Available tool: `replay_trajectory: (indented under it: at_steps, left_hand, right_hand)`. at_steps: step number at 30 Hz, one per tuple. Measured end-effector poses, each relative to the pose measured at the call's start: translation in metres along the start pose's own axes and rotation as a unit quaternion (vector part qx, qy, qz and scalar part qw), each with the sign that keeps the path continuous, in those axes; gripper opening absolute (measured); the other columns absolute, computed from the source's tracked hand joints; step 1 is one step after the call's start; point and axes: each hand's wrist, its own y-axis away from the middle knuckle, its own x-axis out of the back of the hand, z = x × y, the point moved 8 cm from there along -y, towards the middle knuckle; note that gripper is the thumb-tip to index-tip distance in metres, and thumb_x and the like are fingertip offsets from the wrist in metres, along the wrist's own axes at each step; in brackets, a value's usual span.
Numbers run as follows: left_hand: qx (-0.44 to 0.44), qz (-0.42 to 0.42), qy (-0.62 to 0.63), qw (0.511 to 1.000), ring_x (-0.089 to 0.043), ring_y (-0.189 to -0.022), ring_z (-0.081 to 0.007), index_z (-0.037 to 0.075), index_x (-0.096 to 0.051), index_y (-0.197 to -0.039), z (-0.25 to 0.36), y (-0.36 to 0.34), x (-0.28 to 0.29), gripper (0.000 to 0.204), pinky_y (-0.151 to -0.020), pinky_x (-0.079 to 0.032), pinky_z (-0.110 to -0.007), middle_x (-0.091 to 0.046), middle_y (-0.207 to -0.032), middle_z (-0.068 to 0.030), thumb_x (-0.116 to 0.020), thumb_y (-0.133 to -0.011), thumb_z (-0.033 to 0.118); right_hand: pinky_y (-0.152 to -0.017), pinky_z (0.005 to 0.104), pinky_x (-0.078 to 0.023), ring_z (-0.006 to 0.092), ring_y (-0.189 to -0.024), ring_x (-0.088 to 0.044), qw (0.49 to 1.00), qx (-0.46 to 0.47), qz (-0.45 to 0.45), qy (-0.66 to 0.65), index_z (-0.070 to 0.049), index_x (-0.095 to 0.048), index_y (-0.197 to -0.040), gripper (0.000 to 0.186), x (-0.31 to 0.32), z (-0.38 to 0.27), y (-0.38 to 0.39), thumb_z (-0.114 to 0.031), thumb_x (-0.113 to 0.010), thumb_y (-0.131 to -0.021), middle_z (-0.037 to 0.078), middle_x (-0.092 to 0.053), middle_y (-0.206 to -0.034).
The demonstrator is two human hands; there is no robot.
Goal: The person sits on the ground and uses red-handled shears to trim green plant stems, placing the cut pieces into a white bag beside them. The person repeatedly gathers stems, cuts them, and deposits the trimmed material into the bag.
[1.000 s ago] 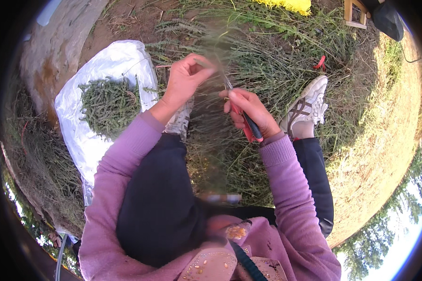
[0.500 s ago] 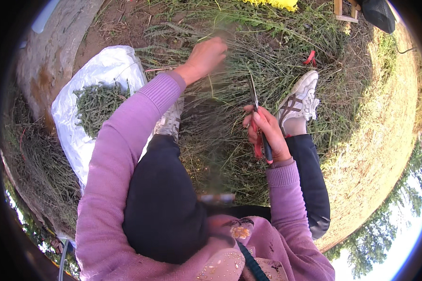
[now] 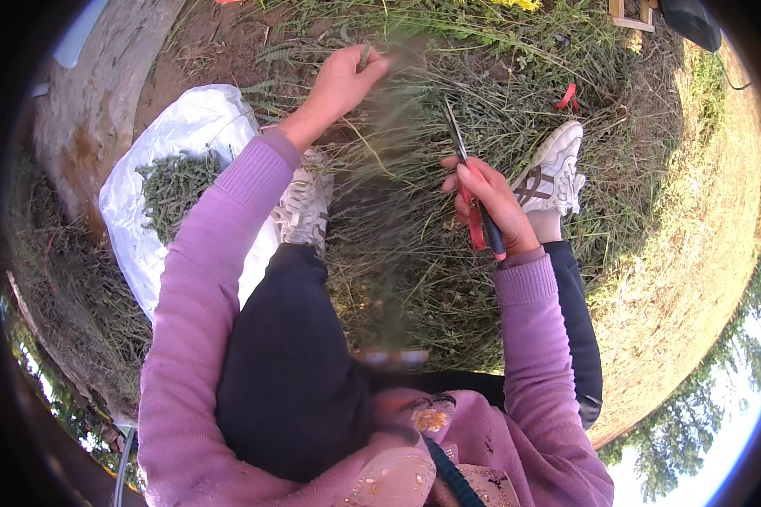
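My left hand (image 3: 341,84) is raised over the cut stalks, finger and thumb closed on a small green sprig (image 3: 364,56). My right hand (image 3: 489,198) grips long-bladed shears (image 3: 458,139) with red and black handles, blades pointing away from me. Below both hands lies a spread of cut grey-green stalks (image 3: 431,262). To my left, partly behind my left arm, a white plastic bag (image 3: 131,220) bears a pile of leafy sprigs (image 3: 179,188).
My shoes (image 3: 300,207) stand among the stalks. A red strip (image 3: 566,97) lies beyond the right shoe. At the far edge are a yellow thing (image 3: 517,3), a wooden frame (image 3: 630,17) and a dark object (image 3: 689,21). A pale slab (image 3: 93,110) borders the left side.
My left hand has moved away from the shears toward the top of the view. My right hand with the shears dropped rightward, then rose slightly.
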Motion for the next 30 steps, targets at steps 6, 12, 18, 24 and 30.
replay_trajectory:
  at_steps: [6, 12, 18, 24, 30]
  left_hand:
    - [-0.033, -0.084, -0.239, 0.967, -0.062, -0.081, -0.0345, 0.001, -0.065, -0.079, 0.047, 0.039, -0.023, 0.042, -0.074, -0.049, -0.045, -0.063, -0.083, -0.0163, -0.064, -0.085, 0.042]
    - [-0.089, -0.072, -0.254, 0.961, -0.060, -0.081, -0.0361, -0.002, -0.063, -0.089, 0.047, 0.047, -0.036, 0.027, -0.069, -0.047, -0.043, -0.061, -0.086, -0.0153, -0.064, -0.088, 0.025]
    - [-0.126, -0.007, -0.229, 0.965, -0.062, -0.078, -0.0346, 0.002, -0.057, -0.093, 0.053, 0.052, -0.030, 0.025, -0.066, -0.048, -0.044, -0.061, -0.084, -0.0134, -0.061, -0.090, 0.026]
    - [-0.106, -0.056, -0.323, 0.939, -0.063, -0.075, -0.0336, 0.004, -0.055, -0.083, 0.053, 0.065, -0.029, 0.028, -0.064, -0.049, -0.043, -0.062, -0.078, -0.0125, -0.059, -0.092, 0.030]
    - [-0.104, -0.102, -0.377, 0.914, -0.066, -0.070, -0.0313, 0.003, -0.062, -0.080, 0.047, 0.067, -0.034, 0.031, -0.058, -0.052, -0.041, -0.065, -0.073, -0.0144, -0.056, -0.091, 0.032]
  right_hand:
    - [-0.048, 0.0190, -0.039, 0.0041, -0.057, -0.049, 0.999, -0.014, -0.009, -0.045, 0.002, -0.049, -0.124, 0.044, -0.003, 0.011, 0.002, -0.032, -0.054, -0.096, 0.001, -0.058, -0.090]
    - [-0.049, 0.0182, -0.039, 0.0043, -0.059, -0.049, 0.999, -0.025, -0.020, 0.001, 0.000, -0.049, -0.124, 0.044, -0.001, 0.007, -0.005, -0.033, -0.056, -0.095, 0.001, -0.058, -0.090]
    - [-0.052, 0.0179, -0.041, 0.0049, -0.062, -0.051, 0.998, -0.025, -0.059, -0.001, 0.000, -0.050, -0.123, 0.047, -0.007, 0.004, -0.013, -0.037, -0.055, -0.095, 0.002, -0.059, -0.092]
    - [-0.052, 0.0192, -0.042, 0.0055, -0.061, -0.051, 0.996, -0.031, -0.088, -0.008, 0.000, -0.053, -0.121, 0.050, -0.017, 0.000, -0.018, -0.041, -0.057, -0.092, 0.002, -0.059, -0.090]
    - [-0.044, 0.0191, -0.037, 0.0042, -0.052, -0.047, 0.994, -0.030, -0.106, 0.008, 0.001, -0.054, -0.119, 0.046, -0.024, -0.001, -0.029, -0.037, -0.057, -0.093, 0.001, -0.059, -0.084]
